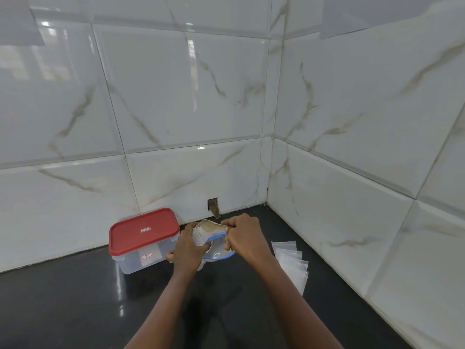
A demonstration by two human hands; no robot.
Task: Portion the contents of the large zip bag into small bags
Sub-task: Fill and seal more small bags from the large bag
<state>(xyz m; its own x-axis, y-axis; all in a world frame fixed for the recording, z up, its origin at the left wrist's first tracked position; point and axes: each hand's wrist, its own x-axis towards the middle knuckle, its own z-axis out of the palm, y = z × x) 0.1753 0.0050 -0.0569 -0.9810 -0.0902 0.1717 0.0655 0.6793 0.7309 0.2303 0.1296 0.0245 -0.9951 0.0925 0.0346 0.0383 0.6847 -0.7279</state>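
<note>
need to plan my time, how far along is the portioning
Done: nothing visibly portioned; the small bags lie flat, fanned on the counter. In hand: the left hand grips the white pouch and the right hand pinches its open top. Left: filling every small bag.

A thin ring point(180, 236) circles one finger of the left hand point(188, 249).

Person had both hands over the black counter point(75, 311). The left hand point(187, 249) was wrapped round a whitish pouch point(201, 234) with its mouth open and something beige inside, and the right hand point(243, 238) was pinching the pouch's rim. A blue-zip bag point(217, 251) sat just under it, between the hands. Small clear bags point(292, 263) lay fanned out to the right, and a red-lidded tub point(144, 235) stood on the left by the tiled wall point(176, 96).
</note>
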